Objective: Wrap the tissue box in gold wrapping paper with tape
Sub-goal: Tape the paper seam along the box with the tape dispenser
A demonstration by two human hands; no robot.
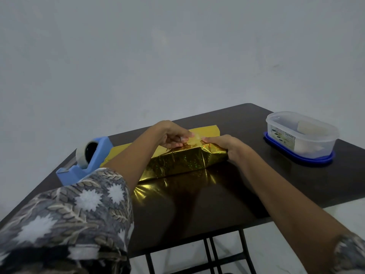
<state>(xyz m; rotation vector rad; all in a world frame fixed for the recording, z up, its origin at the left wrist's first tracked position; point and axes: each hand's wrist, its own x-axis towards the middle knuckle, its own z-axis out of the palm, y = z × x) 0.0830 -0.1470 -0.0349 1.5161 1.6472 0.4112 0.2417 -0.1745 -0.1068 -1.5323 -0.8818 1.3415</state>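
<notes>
Across the dark table [296,175] I am seeing the gold wrapping paper [183,161] lying folded up and over a long block at the middle. The tissue box is sitting hidden under that fold, and a loose flap is spreading flat toward the near edge. Well off to the right a clear plastic container [302,133] is standing on its blue lid. At the left edge the blue tape dispenser [85,165] is waiting just beside the paper.

The left hand [171,135] is hovering over the top of the block, its fingers curled and pinching a short strip of tape [195,135]. The right hand [227,145] is gripping the wrapped right end, thumb lying along the top toward the strip and pinning the overlap down.

I am judging this as the seam-fixing step: the long sides are meeting on top, and the ends are not yet closed. Next I am expecting the strip to need lowering squarely across the overlap and rubbing flat, with the right hand holding the paper taut so that it is not slackening.
</notes>
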